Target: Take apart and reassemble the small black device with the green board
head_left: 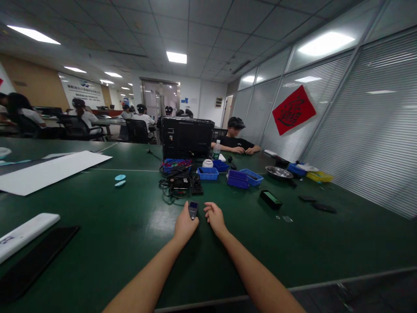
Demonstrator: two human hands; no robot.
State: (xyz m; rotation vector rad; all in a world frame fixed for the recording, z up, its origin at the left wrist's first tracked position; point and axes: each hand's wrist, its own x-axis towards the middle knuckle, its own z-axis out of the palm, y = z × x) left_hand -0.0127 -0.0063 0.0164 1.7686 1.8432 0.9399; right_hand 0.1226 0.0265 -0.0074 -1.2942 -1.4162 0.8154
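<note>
My left hand (186, 224) is wrapped round a small dark handheld device with a little screen (193, 209), held upright just above or on the green table. My right hand (214, 217) is a short way to the right of it, holding nothing, its fingers loosely bent and apart. Beyond the hands sit a black box-shaped device with a white label (180, 183) and a dark stand-like piece (196, 186), with black cables around them.
Blue bins (207, 174), a baseball (207, 163), a water bottle (216, 150) and a large black case (188, 138) stand farther back. To the right are a green-and-black box (271, 199) and a metal bowl (279, 172). A person (239, 141) sits across the table (130, 243).
</note>
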